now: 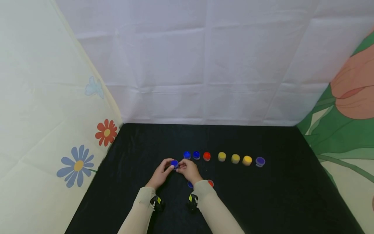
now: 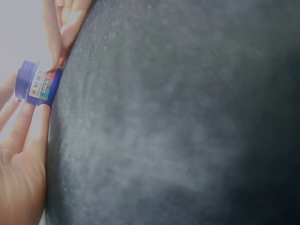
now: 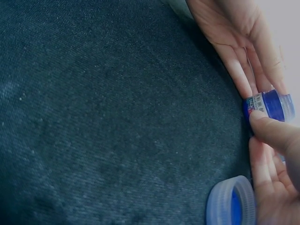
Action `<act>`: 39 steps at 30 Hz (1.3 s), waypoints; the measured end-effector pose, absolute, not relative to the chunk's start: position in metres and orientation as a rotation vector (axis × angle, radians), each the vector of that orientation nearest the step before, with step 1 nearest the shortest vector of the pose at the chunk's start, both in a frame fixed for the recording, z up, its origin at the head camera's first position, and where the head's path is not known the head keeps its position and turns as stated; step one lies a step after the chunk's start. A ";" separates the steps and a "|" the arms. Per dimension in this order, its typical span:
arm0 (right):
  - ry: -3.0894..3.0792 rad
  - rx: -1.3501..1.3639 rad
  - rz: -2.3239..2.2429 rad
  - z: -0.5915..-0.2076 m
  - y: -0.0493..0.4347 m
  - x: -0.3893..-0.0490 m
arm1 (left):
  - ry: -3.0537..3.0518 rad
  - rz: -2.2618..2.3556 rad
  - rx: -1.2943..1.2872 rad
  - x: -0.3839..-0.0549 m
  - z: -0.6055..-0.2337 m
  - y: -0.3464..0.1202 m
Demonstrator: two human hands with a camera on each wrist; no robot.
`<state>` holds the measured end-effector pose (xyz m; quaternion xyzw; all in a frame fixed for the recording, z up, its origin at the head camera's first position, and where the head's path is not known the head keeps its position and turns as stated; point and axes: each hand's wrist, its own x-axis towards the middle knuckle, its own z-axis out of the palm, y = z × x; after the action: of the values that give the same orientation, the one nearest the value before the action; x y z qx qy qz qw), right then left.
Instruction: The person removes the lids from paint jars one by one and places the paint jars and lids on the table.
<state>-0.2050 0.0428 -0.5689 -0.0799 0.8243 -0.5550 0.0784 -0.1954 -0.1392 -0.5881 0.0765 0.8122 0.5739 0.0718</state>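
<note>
A small blue paint jar [image 1: 174,163] with a printed label is between my two hands, upright. My left hand [image 1: 160,174] grips it from the left, with fingers behind it and the thumb near its upper part. From the right, my right hand [image 1: 189,170] pinches its side, the thumb [image 3: 265,126] lying over the label. In the right wrist view the jar [image 3: 274,105] has a clear upper rim. A translucent ring-shaped lid [image 3: 219,206] with blue inside lies close to the right hand. In the left wrist view the label [image 2: 40,83] faces the camera.
Behind the hands runs a row of jars: blue [image 1: 187,155], another blue [image 1: 196,155], red [image 1: 206,156], several yellow ones [image 1: 235,158] and a purple-blue one [image 1: 260,161]. A red round piece [image 1: 210,183] lies partly hidden by the right sleeve. Black cloth [image 1: 263,201] covers the table.
</note>
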 end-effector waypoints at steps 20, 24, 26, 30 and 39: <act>2.446 -0.203 -1.622 -0.569 0.042 -0.205 | 2.430 1.751 0.231 -0.195 -0.590 -0.140; 2.481 -0.226 -1.618 -0.570 0.041 -0.205 | 2.418 1.772 0.196 -0.195 -0.589 -0.139; 2.504 -0.245 -1.614 -0.571 0.041 -0.204 | 2.404 1.776 0.179 -0.195 -0.588 -0.138; 2.531 -0.248 -1.609 -0.572 0.040 -0.203 | 2.377 1.770 0.157 -0.195 -0.583 -0.136; 2.560 -0.254 -1.590 -0.573 0.039 -0.204 | 2.690 1.575 0.388 -0.202 -0.563 -0.133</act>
<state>-0.2040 0.0394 -0.5728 -0.0839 0.8450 -0.5249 0.0587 -0.2023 -0.1332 -0.5631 0.1235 0.8563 0.5015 0.0003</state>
